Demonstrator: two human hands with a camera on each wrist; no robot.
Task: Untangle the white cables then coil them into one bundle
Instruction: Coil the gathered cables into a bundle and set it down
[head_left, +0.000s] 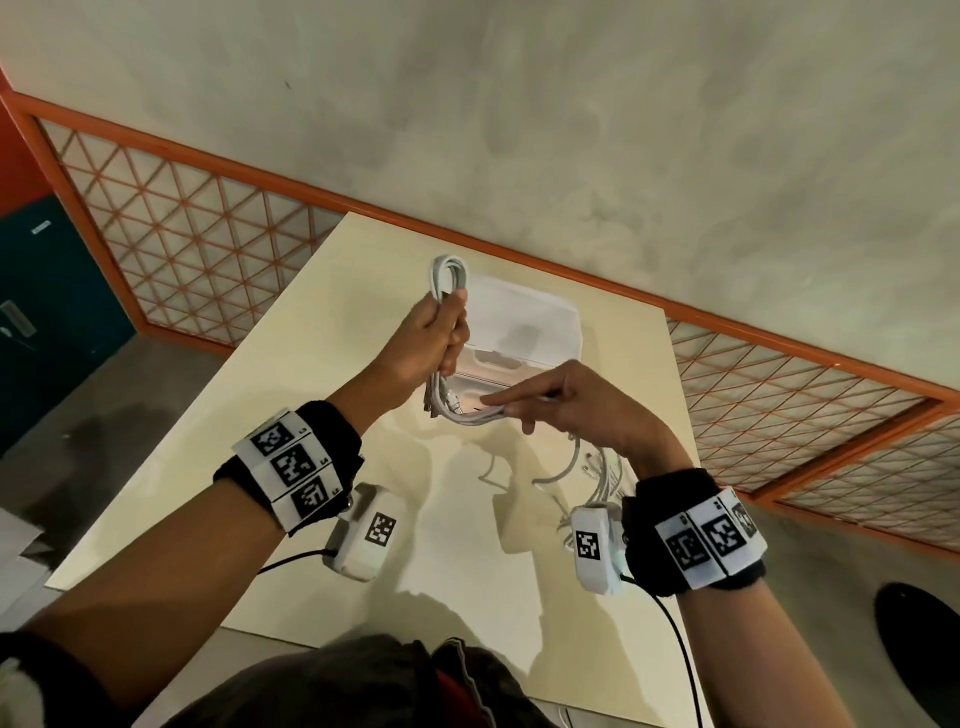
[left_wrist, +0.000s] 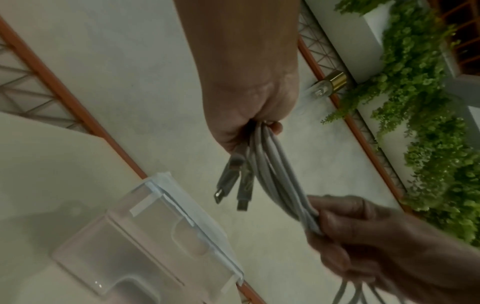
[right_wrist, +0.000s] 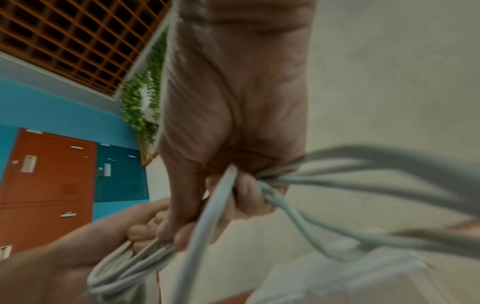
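Note:
My left hand (head_left: 434, 338) grips a looped bundle of white cables (head_left: 448, 275) raised above the table, the loop sticking out past the fist. Two plug ends (left_wrist: 233, 185) dangle below the left hand (left_wrist: 249, 115). My right hand (head_left: 545, 397) pinches the lower strands of the same white cables (left_wrist: 280, 181), index finger stretched toward the left hand. In the right wrist view the right hand (right_wrist: 233, 181) holds several strands (right_wrist: 324, 181) that trail off to the right, blurred. Loose cable (head_left: 597, 473) hangs below the right wrist onto the table.
A clear plastic box (head_left: 524, 332) sits on the cream table (head_left: 291, 441) just behind the hands, near the far edge. An orange-framed lattice rail (head_left: 182, 234) runs behind the table. A dark round object (head_left: 919, 644) lies on the floor at right.

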